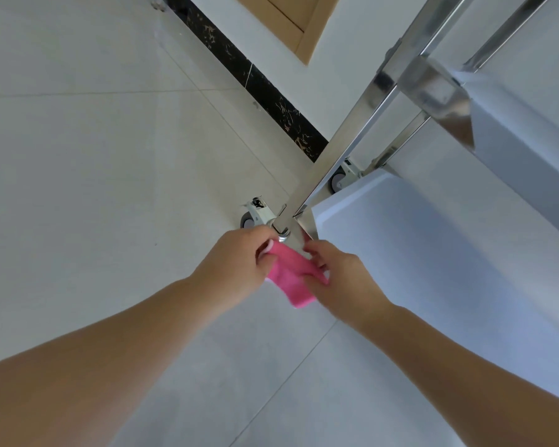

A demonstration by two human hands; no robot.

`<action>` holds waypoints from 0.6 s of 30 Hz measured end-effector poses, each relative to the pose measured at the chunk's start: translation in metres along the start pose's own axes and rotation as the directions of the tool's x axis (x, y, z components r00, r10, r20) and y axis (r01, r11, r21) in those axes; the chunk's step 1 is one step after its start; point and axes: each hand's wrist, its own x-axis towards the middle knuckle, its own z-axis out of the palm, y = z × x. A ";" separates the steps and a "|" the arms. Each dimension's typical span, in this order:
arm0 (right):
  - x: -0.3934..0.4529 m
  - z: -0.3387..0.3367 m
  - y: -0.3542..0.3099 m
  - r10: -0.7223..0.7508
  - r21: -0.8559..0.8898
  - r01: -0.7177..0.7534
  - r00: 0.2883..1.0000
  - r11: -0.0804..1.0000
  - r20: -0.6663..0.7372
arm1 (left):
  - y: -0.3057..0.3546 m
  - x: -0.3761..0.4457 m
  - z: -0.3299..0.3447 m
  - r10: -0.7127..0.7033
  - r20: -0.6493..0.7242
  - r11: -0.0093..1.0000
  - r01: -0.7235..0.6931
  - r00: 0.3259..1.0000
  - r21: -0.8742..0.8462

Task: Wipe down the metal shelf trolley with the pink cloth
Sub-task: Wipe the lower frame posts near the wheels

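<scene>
At the foot of the trolley's near corner post (346, 130), the two hands meet over the cloth (291, 275). The left hand (236, 259) pinches one end of it in curled fingers; the right hand (339, 279) grips the other end, so the pink fold hangs stretched between them, just beside the base of the post and above the floor (94, 140). The cloth looks to be touching the post's lowest part, though the fingers hide the contact.

To do this step well, I would wrap the cloth round the post and draw it back and forth, keeping it taut, then work along the bracket and the edge of the bottom shelf (417, 240) to the right.

Just left of the post stands a castor (250, 217); a second castor (338, 180) shows farther back, near the black skirting (255, 79). An upper shelf (513, 150) runs off the right edge, cut short. The far side of the trolley is out of view, and glare on the metal makes it hard to tell which parts are clean.
</scene>
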 end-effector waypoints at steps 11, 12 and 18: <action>0.043 0.008 0.004 0.056 -0.162 -0.110 0.951 0.981 -0.305 | -0.006 0.069 0.039 -0.314 -0.330 0.928 0.216 0.890 -0.303; 0.044 0.007 0.005 0.086 -0.147 -0.135 0.950 0.980 -0.300 | -0.004 0.068 0.048 -0.396 -0.351 0.885 0.251 0.849 -0.392; -0.003 -0.009 0.013 0.097 -0.104 -0.144 0.925 0.984 -0.368 | 0.033 0.071 0.101 -0.463 -0.341 0.840 0.281 0.818 -0.465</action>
